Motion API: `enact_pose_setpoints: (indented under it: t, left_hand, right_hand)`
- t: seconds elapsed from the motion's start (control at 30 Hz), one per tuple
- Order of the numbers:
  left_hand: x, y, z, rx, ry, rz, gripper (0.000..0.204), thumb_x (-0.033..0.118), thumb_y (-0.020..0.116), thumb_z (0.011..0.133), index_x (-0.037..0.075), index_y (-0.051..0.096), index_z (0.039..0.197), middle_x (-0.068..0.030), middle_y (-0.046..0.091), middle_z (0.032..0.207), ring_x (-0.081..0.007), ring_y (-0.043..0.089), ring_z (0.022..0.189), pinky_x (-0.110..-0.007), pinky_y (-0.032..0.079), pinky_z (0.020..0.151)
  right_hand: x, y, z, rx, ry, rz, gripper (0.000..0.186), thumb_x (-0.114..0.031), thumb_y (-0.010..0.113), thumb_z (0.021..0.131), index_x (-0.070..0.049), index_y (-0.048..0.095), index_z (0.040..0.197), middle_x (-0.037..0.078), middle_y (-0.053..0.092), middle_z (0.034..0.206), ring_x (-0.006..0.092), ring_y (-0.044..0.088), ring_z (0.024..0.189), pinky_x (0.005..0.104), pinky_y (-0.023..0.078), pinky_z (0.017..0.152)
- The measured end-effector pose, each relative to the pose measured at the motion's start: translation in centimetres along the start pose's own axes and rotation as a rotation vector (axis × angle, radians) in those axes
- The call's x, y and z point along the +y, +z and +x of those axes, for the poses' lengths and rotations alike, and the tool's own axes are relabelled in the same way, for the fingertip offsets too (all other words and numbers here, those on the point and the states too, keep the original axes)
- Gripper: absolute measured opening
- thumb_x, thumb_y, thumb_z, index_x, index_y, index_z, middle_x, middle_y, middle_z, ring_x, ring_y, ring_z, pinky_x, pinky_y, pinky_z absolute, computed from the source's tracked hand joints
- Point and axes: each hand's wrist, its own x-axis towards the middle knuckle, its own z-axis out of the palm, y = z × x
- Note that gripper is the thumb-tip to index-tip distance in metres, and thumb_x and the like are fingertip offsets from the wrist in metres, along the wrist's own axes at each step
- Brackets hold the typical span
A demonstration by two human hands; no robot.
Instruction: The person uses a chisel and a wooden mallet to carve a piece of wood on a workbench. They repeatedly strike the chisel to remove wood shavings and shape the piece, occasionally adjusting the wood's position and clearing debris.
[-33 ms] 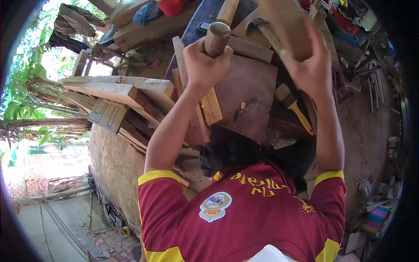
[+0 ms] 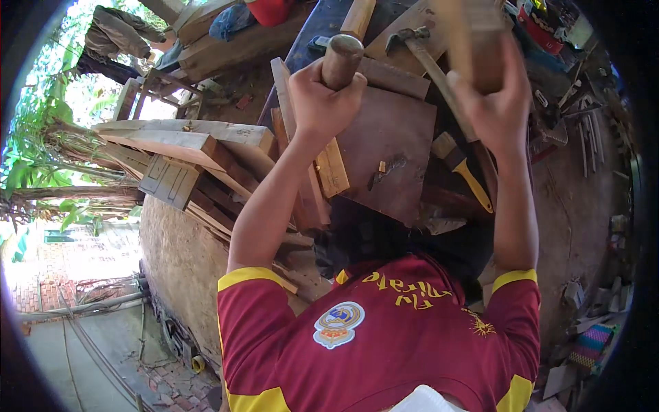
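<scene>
My left hand (image 2: 326, 106) is closed around a thick, round wooden handle (image 2: 343, 55), its flat end turned up toward me. Whatever tool lies below that grip is hidden. To the right, my right hand (image 2: 504, 113) is raised and grips a brown wooden block (image 2: 480, 58), smeared by motion; whether it has a handle cannot be told. Under and between the hands lies a flat brown board (image 2: 391, 137) with dark shavings on it. A claw hammer (image 2: 429, 65) rests beyond it, close to the right hand. Nearer to me lies a flat brush with a yellow handle (image 2: 470, 182).
Stacked thick planks (image 2: 199, 147) jut out at the left, beside a pale wood strip (image 2: 333, 168) along the board's left edge. A red bucket (image 2: 269, 10) and a blue bag (image 2: 232, 22) are at the far side. Assorted tools (image 2: 590, 130) lie at the right.
My right hand has shifted a little to the right with the wooden block, uncovering more of the hammer's handle. The left hand and its wooden handle look unmoved.
</scene>
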Motion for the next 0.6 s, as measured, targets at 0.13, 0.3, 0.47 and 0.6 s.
enact_pose_setpoints:
  t: [0.13, 0.3, 0.47, 0.6]
  left_hand:
    - [-0.5, 0.4, 0.3, -0.016, -0.002, 0.020, 0.020, 0.014, 0.068, 0.071, 0.002, 0.054, 0.062, -0.0005, 0.048, 0.052, -0.0065, 0.043, 0.052, -0.029, 0.040, 0.050]
    - [0.3, 1.0, 0.3, -0.061, 0.019, 0.073, 0.021, 0.015, 0.068, 0.070, 0.001, 0.054, 0.063, -0.0014, 0.049, 0.053, -0.0075, 0.043, 0.053, -0.030, 0.040, 0.051]
    - [0.8, 1.4, 0.4, -0.098, 0.071, 0.170, 0.020, 0.015, 0.068, 0.070, 0.000, 0.056, 0.066, -0.0058, 0.050, 0.053, -0.0097, 0.045, 0.052, -0.031, 0.043, 0.054]
    - [0.3, 1.5, 0.2, -0.141, 0.079, 0.172, 0.019, 0.016, 0.068, 0.069, -0.001, 0.059, 0.070, -0.0107, 0.052, 0.054, -0.0122, 0.049, 0.052, -0.032, 0.045, 0.055]
  right_hand:
    - [-1.2, -1.9, 0.6, 0.125, 0.271, 0.397, 0.060, -0.004, 0.078, 0.077, 0.000, 0.048, 0.129, 0.010, 0.061, 0.113, 0.0170, 0.062, 0.100, 0.0306, 0.051, 0.085]
    - [-0.5, -3.2, 0.0, 0.195, 0.162, 0.204, 0.064, -0.006, 0.079, 0.076, 0.002, 0.045, 0.130, 0.011, 0.060, 0.113, 0.0193, 0.060, 0.101, 0.0330, 0.049, 0.091]
    - [0.3, -1.6, -4.0, -0.065, 0.003, -0.037, 0.077, -0.012, 0.082, 0.072, 0.004, 0.041, 0.135, 0.016, 0.058, 0.115, 0.0257, 0.057, 0.109, 0.0387, 0.044, 0.098]
    - [1.2, -1.8, -3.8, -0.134, 0.251, 0.040, 0.078, -0.013, 0.082, 0.071, 0.003, 0.041, 0.135, 0.016, 0.058, 0.115, 0.0257, 0.057, 0.108, 0.0386, 0.045, 0.096]
